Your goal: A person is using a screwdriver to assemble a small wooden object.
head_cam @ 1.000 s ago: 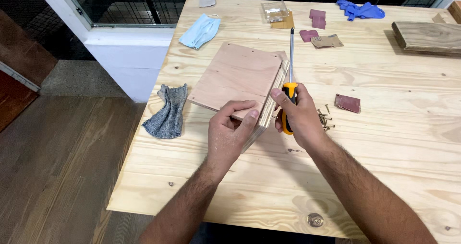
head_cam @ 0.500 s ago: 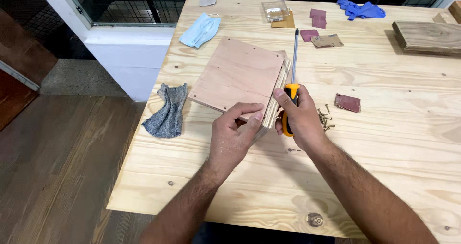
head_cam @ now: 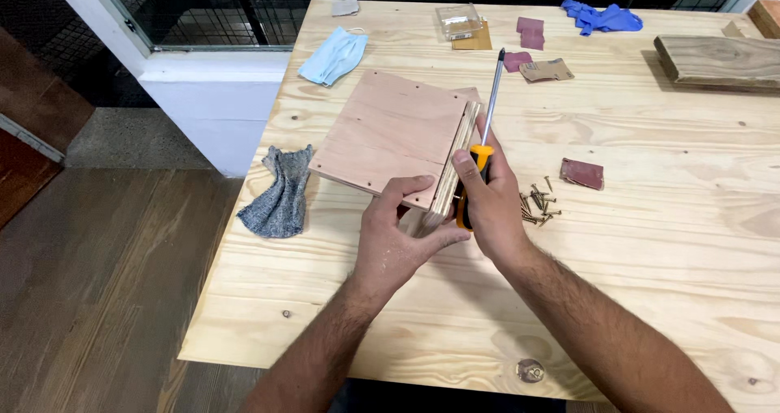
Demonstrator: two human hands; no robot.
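A small plywood box (head_cam: pixel 394 133) with a flat lid lies on the pale wooden table (head_cam: pixel 650 242). My left hand (head_cam: pixel 398 238) grips the box's near corner, thumb and fingers wrapped around its edge. My right hand (head_cam: pixel 485 202) presses against the box's right side and holds a screwdriver (head_cam: pixel 486 125) with an orange and black handle, its metal shaft pointing away from me. A pile of loose screws (head_cam: pixel 538 203) lies just to the right of my right hand.
A grey cloth (head_cam: pixel 280 190) hangs at the table's left edge. A blue face mask (head_cam: pixel 333 56), sandpaper pieces (head_cam: pixel 582 172), a clear plastic box (head_cam: pixel 459 19), blue gloves (head_cam: pixel 601 15) and a thick wood plank (head_cam: pixel 719 60) lie farther back.
My left hand has shifted from resting on the lid to gripping the box's near corner. The box's near end has lifted slightly, and the screwdriver stays in my right hand.
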